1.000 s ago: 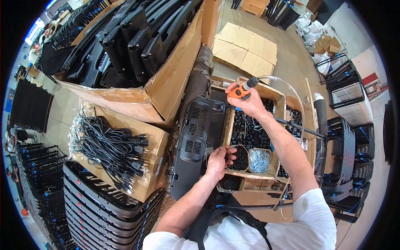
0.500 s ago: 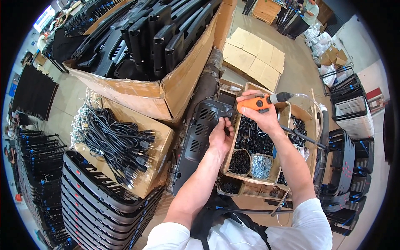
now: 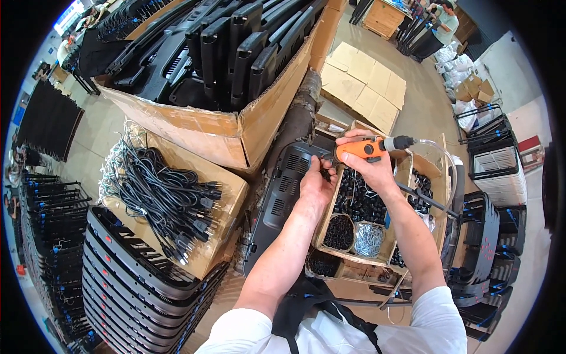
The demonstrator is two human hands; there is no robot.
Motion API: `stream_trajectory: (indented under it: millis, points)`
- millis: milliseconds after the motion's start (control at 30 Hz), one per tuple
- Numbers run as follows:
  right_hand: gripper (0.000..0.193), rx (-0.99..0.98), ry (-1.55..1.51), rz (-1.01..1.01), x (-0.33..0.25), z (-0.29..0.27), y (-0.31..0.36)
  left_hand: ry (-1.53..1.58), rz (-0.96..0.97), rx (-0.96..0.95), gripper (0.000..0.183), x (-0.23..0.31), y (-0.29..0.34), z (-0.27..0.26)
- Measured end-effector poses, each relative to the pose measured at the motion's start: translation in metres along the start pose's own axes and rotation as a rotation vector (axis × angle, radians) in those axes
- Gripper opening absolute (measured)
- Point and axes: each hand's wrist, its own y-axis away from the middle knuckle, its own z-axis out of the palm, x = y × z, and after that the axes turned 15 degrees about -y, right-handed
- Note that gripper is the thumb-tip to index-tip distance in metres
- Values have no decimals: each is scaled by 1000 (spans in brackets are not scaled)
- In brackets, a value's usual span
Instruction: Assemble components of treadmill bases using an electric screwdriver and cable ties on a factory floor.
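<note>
My right hand (image 3: 375, 171) is wrapped round an orange air screwdriver (image 3: 361, 151), which lies level with its hose end to the right. Its tip end is over the far end of a long black vented plastic cover (image 3: 276, 205). Close beside that end, my left hand (image 3: 316, 187) has its fingers curled in, thumb against the cover's edge. Small dark bits show between those fingers, too small to name. Right of the cover stands a wooden parts box (image 3: 352, 257) with black plastic pieces (image 3: 352, 197), black screws (image 3: 338, 231) and silver screws (image 3: 369, 239).
A big carton (image 3: 194, 133) of black plastic parts stands far left. Nearer, bundled black power cords (image 3: 159, 189) lie on a cardboard box (image 3: 233, 203). Stacked black frames (image 3: 138, 295) rise near left. A clear air hose (image 3: 439, 147) curves down right. A co-worker (image 3: 445, 23) stands at the back.
My left hand has shifted slightly away from me and right, closer to the screwdriver's tip end. The right hand keeps its grip on the tool. The whole view has shifted a little.
</note>
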Motion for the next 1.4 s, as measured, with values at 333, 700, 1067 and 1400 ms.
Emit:
stream_trajectory:
  millis: [333,700,1067,1400]
  points:
    - [52,11,-12,2,27,5,-51,-430,29,-64,27,-29,43,-30]
    - [42,-14,74,114,39,17,-69,-459,-62,-29,27,-27,77,-44]
    - [34,-55,284,128,45,17,-70,-485,25,20,25,-31,77,-49]
    - [48,-33,-54,29,26,24,-43,-227,-4,77,23,-5,69,-40]
